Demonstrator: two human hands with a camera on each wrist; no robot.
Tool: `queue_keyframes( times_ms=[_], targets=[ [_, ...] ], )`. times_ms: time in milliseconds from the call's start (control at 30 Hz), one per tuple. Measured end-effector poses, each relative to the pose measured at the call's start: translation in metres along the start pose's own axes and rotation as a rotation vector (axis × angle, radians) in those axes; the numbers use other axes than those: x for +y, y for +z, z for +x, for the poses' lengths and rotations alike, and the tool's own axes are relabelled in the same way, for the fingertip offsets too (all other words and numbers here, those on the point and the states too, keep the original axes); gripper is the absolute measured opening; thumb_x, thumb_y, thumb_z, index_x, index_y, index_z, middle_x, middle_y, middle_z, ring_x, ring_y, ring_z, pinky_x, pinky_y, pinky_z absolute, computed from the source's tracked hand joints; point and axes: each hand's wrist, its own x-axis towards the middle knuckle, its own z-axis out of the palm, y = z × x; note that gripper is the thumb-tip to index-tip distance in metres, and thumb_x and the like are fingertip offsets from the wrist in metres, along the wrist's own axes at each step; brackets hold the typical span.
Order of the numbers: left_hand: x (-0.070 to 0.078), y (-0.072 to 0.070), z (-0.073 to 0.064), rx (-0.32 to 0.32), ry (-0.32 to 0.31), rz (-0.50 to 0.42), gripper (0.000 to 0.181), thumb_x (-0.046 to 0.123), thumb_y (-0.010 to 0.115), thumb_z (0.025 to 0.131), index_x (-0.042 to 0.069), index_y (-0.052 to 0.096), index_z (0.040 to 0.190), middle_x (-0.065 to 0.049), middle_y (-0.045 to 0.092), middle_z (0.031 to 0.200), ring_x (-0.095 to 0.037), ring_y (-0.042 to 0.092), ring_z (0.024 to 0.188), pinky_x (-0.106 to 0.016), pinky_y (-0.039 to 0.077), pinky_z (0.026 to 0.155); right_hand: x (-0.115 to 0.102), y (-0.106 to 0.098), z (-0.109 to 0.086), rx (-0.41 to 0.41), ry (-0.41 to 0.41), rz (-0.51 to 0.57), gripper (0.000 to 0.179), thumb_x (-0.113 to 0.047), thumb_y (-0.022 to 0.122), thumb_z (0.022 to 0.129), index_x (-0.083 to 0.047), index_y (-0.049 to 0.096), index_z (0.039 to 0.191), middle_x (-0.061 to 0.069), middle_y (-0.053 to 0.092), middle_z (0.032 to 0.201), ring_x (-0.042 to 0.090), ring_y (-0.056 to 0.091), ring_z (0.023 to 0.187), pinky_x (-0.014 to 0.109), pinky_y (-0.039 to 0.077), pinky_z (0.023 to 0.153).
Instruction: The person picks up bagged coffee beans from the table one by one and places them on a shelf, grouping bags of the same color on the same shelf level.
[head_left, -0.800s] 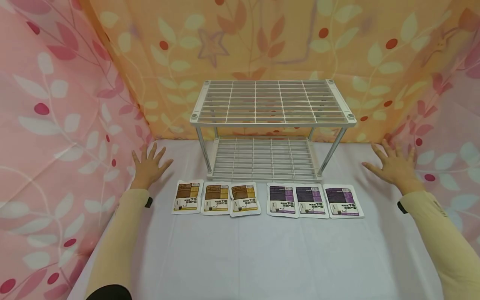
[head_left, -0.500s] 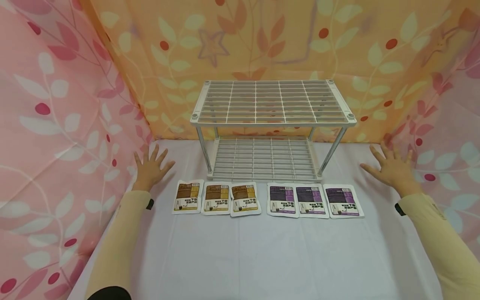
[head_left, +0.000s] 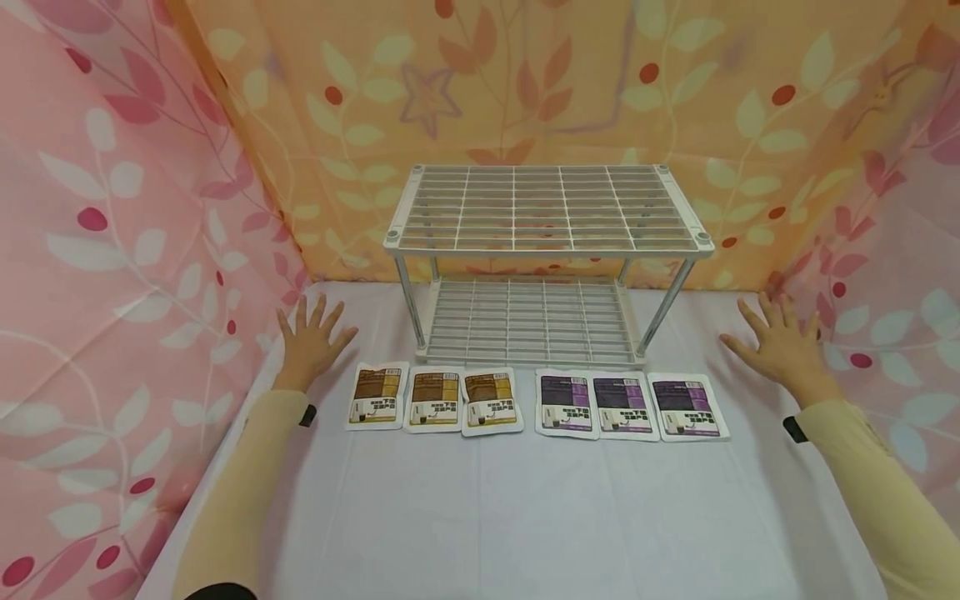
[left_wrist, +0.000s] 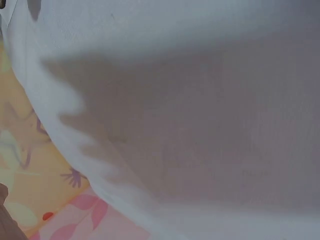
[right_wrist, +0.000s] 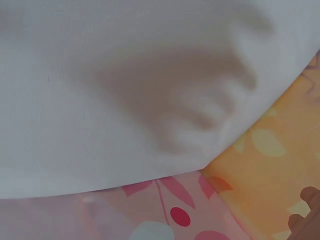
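My left hand (head_left: 309, 346): left of the rack, fingers straight and spread wide, nothing in it; I cannot tell whether it touches the tabletop.
My right hand (head_left: 783, 350): right of the rack, spread just as wide, likewise holding nothing.
White rack (head_left: 549, 252): upright between my hands, two wire shelves joined by metal posts.
Brown packets: three lying flat in front of the rack's left half, the left one (head_left: 377, 397) reaching past its base, then the middle one (head_left: 434, 400) and the right one (head_left: 491, 402).
Purple packets: three flat in front of the rack's right half, the left one (head_left: 567, 405), the middle one (head_left: 626, 406), and the right one (head_left: 687, 407) beyond its base.
Tabletop (head_left: 480, 517): white cloth beneath the rack.
Orange cloth (head_left: 487, 83): behind the rack, leaf-patterned.
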Motion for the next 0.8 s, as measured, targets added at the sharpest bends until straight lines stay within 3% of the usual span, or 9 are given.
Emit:
queue_keyframes(
  times_ms=[267,667,800],
  targets=[
    [0.006,0.002,-0.005,0.088,0.013,-0.053,0.066,0.054,0.044,0.092,0.019,0.030,0.146,-0.016,0.018,0.153,-0.039,-0.001,0.141,-0.066,-0.013,0.103,0.000,0.006,-0.005,0.075,0.009,0.051,0.080,-0.062,0.037,0.089,-0.012,0.017,0.149,0.026,0.006,0.151,0.041,-0.016,0.138,0.071,-0.015,0.098],
    [0.030,0.001,-0.019,0.226,0.027,-0.156,0.063,0.046,0.049,0.092,0.008,0.037,0.141,-0.022,0.030,0.146,-0.041,0.016,0.137,-0.065,0.002,0.107,-0.014,0.015,-0.019,0.268,-0.018,0.095,0.062,-0.043,0.050,0.091,0.003,0.044,0.132,0.032,0.036,0.137,0.046,0.015,0.136,0.065,-0.003,0.107],
    [0.039,0.001,-0.023,0.254,0.038,-0.195,0.060,0.041,0.051,0.092,0.004,0.040,0.138,-0.024,0.034,0.144,-0.043,0.024,0.134,-0.062,0.010,0.108,-0.022,0.018,-0.022,0.350,-0.039,0.132,0.054,-0.036,0.056,0.089,0.005,0.051,0.125,0.033,0.044,0.129,0.050,0.029,0.128,0.066,0.008,0.106]
  ],
)
